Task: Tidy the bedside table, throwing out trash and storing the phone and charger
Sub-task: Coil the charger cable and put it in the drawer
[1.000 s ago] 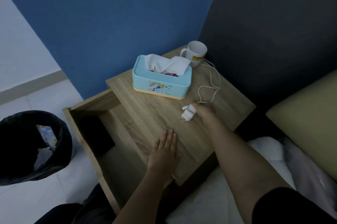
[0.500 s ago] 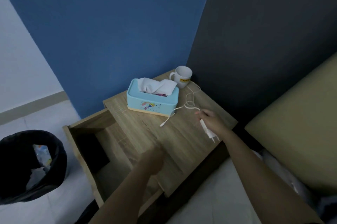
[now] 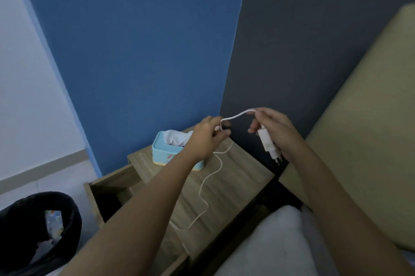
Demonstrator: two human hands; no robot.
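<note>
My right hand [image 3: 275,128] holds the white charger plug [image 3: 267,142] in the air to the right of the bedside table [image 3: 244,176], prongs pointing down. My left hand [image 3: 207,136] pinches the white charger cable [image 3: 208,185] a short way along from the plug, above the table's back edge. A short loop of cable spans between both hands. The rest of the cable hangs down and trails across the wooden top toward its front. The phone is hidden from this view.
A light blue tissue box [image 3: 167,152] stands at the table's back left, partly behind my left arm. The open drawer [image 3: 107,188] juts out to the left. A black-lined trash bin [image 3: 38,228] with litter sits on the floor at lower left. Bed and headboard [image 3: 359,141] lie right.
Both hands rose off the table. My right hand lifted the plug higher, and my left hand left the table top and took hold of the cable. The view tilted up; the mug is now hidden.
</note>
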